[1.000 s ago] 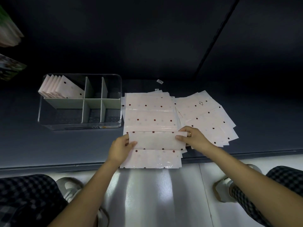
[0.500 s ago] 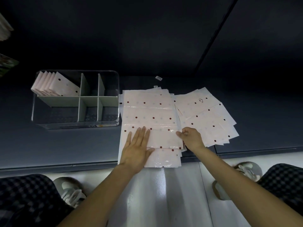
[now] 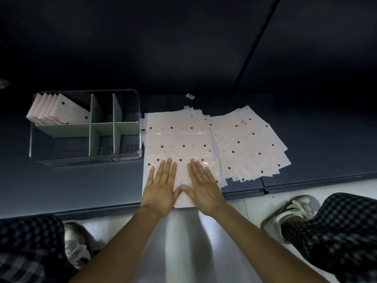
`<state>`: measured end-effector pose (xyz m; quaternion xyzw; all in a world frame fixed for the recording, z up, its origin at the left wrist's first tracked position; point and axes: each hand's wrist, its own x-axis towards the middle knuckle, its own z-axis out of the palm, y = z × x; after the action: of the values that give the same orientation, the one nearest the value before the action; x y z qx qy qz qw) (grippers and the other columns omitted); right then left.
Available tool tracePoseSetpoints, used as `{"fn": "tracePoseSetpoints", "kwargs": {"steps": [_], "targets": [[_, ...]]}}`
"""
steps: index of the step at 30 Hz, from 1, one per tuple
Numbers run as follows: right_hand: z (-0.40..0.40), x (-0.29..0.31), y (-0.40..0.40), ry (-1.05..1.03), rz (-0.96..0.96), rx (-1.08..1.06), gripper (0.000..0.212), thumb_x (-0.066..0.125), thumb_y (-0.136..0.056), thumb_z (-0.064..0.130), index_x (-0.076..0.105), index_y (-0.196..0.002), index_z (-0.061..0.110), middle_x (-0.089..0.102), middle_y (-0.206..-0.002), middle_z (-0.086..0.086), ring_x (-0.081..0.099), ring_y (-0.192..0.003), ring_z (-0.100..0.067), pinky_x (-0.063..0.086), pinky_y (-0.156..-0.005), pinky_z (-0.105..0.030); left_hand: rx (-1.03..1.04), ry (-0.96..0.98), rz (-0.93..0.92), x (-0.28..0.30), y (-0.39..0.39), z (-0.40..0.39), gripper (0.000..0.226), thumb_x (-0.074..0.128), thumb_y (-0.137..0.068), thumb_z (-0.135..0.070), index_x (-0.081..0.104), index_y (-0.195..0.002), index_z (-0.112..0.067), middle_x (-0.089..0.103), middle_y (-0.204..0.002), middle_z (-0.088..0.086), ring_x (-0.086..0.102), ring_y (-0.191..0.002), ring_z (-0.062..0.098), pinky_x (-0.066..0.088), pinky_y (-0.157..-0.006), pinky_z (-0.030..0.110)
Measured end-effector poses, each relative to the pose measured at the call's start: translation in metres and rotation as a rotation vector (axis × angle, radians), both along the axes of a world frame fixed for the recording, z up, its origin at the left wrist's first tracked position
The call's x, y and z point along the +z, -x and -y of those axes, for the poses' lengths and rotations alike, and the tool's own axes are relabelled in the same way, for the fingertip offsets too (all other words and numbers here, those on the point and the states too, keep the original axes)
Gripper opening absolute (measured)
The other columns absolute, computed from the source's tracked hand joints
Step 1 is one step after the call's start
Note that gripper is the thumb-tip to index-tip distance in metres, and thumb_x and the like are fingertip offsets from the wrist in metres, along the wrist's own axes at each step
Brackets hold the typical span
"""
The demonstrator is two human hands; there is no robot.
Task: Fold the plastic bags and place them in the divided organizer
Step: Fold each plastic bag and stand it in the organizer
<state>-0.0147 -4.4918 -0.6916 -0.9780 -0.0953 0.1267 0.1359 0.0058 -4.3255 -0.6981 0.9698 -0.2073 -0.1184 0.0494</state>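
Lower centre of the frame: I see both hands flat on the top bag (image 3: 179,139) of a stack, pressing its near folded part down. The left hand (image 3: 161,188) and right hand (image 3: 204,186) lie side by side, fingers straight and slightly spread, thumbs nearly meeting, gripping nothing. A ring shows on the right hand.

The bag, pale pink with red dots, lies on a dark mat (image 3: 81,190); its near edge overhangs the mat's front edge onto the pale floor (image 3: 179,242) beneath my wrists. Its left edge runs just beside the organizer (image 3: 85,158), a clear box at left centre with grey dividers. Folded bags (image 3: 61,111) stand leaning in the organizer's upper-left compartment; the other compartments I can see hold nothing.

To the right, a fanned pile of loose bags (image 3: 253,148) touches the stack and reaches nearly to the mat's front edge. Open mat stretches beyond it to the right edge of the frame and above the stack into darkness. A small label (image 3: 190,96) lies on the mat above the stack. Checked trouser legs and pale shoes (image 3: 293,211) fill the lower corners.
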Motion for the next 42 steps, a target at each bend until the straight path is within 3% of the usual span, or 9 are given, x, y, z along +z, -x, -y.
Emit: {"fn": "tracePoseSetpoints", "kwargs": {"steps": [5, 10, 18, 25, 28, 30, 32, 37, 42], "targets": [[0.038, 0.0, 0.01, 0.049, -0.033, -0.115, 0.072, 0.018, -0.096, 0.056, -0.008, -0.149, 0.015, -0.018, -0.155, 0.004, -0.021, -0.141, -0.006, -0.017, -0.113, -0.025, 0.007, 0.011, 0.001, -0.002, -0.001, -0.001, 0.072, -0.023, -0.079, -0.061, -0.037, -0.137, -0.02, -0.039, -0.147, -0.001, -0.037, -0.134, 0.018, -0.026, -0.109, 0.036], [0.044, 0.021, -0.016, 0.028, 0.147, -0.18, 0.049, 0.038, -0.099, 0.037, 0.037, -0.141, 0.013, 0.039, -0.147, -0.003, 0.032, -0.134, -0.018, 0.018, -0.111, -0.026, 0.013, 0.02, -0.02, -0.006, -0.001, -0.002, 0.072, -0.026, -0.076, -0.062, -0.04, -0.135, -0.022, -0.041, -0.145, -0.002, -0.039, -0.133, 0.016, -0.028, -0.108, 0.036], [0.049, 0.042, -0.069, -0.012, -0.153, -0.163, 0.042, 0.066, -0.084, 0.036, 0.051, -0.12, 0.02, 0.051, -0.122, -0.002, 0.046, -0.115, -0.022, 0.032, -0.098, -0.034, 0.0, 0.044, -0.015, -0.008, -0.003, -0.004, 0.072, -0.023, -0.079, -0.063, -0.037, -0.136, -0.023, -0.041, -0.145, -0.004, -0.037, -0.135, 0.015, -0.03, -0.107, 0.035], [0.047, 0.048, -0.081, 0.087, -0.326, -0.123, 0.033, 0.063, -0.084, 0.042, 0.059, -0.109, 0.02, 0.048, -0.109, -0.001, 0.039, -0.11, -0.024, 0.033, -0.086, -0.032, -0.005, 0.063, -0.035, -0.004, -0.005, -0.006, 0.071, -0.006, -0.085, -0.063, -0.028, -0.14, -0.025, -0.033, -0.149, -0.005, -0.032, -0.137, 0.015, -0.025, -0.111, 0.037], [0.044, 0.058, -0.073, -0.049, -0.414, -0.189, 0.019, 0.065, -0.085, 0.034, 0.049, -0.081, 0.023, 0.047, -0.086, 0.008, 0.044, -0.09, -0.018, 0.034, -0.073, -0.027, -0.045, 0.122, 0.049, 0.009, -0.002, -0.007, 0.073, 0.027, -0.094, -0.059, -0.002, -0.149, -0.021, -0.011, -0.156, -0.003, -0.012, -0.145, 0.02, -0.013, -0.116, 0.042], [0.039, 0.064, -0.062, -0.235, -0.465, -0.323, 0.02, 0.067, -0.084, 0.027, 0.051, -0.076, 0.02, 0.051, -0.081, 0.006, 0.049, -0.084, -0.018, 0.037, -0.063, -0.024, -0.118, 0.218, 0.156, 0.022, 0.005, -0.004, 0.07, 0.065, -0.084, -0.044, 0.04, -0.141, -0.011, 0.035, -0.15, 0.007, 0.032, -0.139, 0.027, 0.018, -0.116, 0.046], [0.03, 0.067, -0.046, -0.463, -0.538, -0.505, 0.011, 0.066, -0.086, 0.02, 0.058, -0.087, 0.013, 0.058, -0.085, 0.0, 0.055, -0.085, -0.021, 0.041, -0.065, -0.025, -0.145, 0.298, 0.245, 0.026, 0.012, 0.002, 0.063, 0.085, -0.065, -0.03, 0.064, -0.119, -0.008, 0.063, -0.123, 0.009, 0.061, -0.113, 0.027, 0.046, -0.097, 0.045], [0.0, 0.059, 0.005, -1.125, -0.778, -0.941, 0.02, 0.057, -0.092, 0.008, 0.057, -0.111, 0.008, 0.064, -0.101, -0.008, 0.06, -0.096, -0.022, 0.052, -0.083, -0.038, -0.036, 0.383, 0.224, 0.032, 0.032, -0.002, 0.058, 0.087, -0.048, -0.002, 0.071, -0.104, -0.004, 0.071, -0.1, 0.009, 0.069, -0.087, 0.025, 0.056, -0.075, 0.034], [-0.012, 0.057, 0.035, -1.012, -0.768, -0.896, 0.013, 0.05, -0.097, 0.022, 0.057, -0.09, 0.014, 0.061, -0.087, -0.004, 0.059, -0.077, -0.016, 0.053, -0.061, -0.024, 0.028, 0.441, 0.124, 0.032, 0.039, -0.018, 0.043, 0.077, -0.053, 0.013, 0.071, -0.094, 0.001, 0.07, -0.093, 0.014, 0.068, -0.084, 0.031, 0.058, -0.066, 0.038]]}}
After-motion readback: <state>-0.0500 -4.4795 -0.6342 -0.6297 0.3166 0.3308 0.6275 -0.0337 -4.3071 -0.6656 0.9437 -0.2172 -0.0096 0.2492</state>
